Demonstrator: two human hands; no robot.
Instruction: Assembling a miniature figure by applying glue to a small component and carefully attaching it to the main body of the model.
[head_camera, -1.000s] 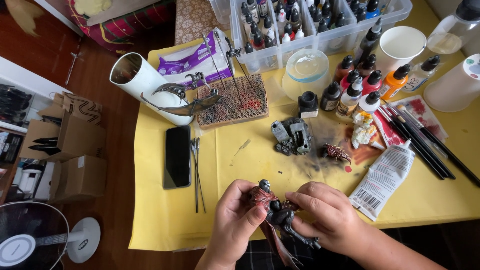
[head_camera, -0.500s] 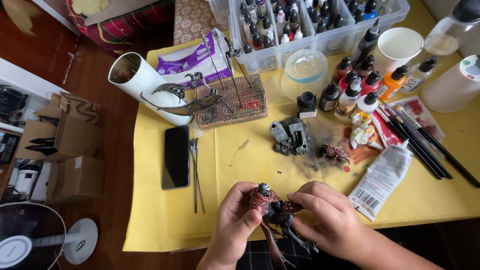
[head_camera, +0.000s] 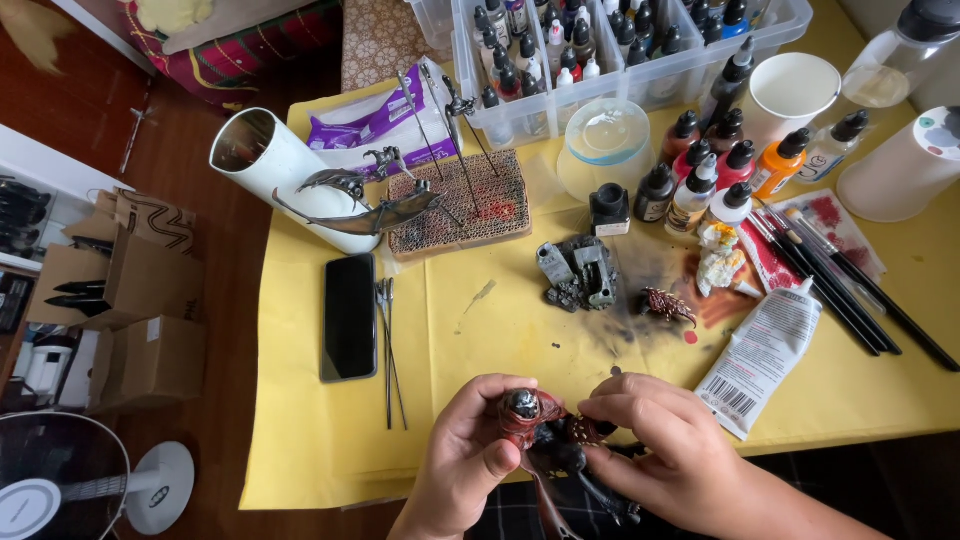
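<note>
At the near edge of the yellow-covered worktop (head_camera: 480, 400), the left hand (head_camera: 465, 465) and the right hand (head_camera: 665, 455) were both closed around a small dark red and black painted model figure (head_camera: 545, 430), held between them just above the cloth. A black phone (head_camera: 349, 316) lay flat to the left, a white squeezed paint tube (head_camera: 765, 355) to the right, and a grey rubble-shaped model base (head_camera: 580, 275) sat farther back.

A phone (head_camera: 349, 316) lies on the table (head_camera: 330, 450), left of a rock base (head_camera: 580, 275).
</note>
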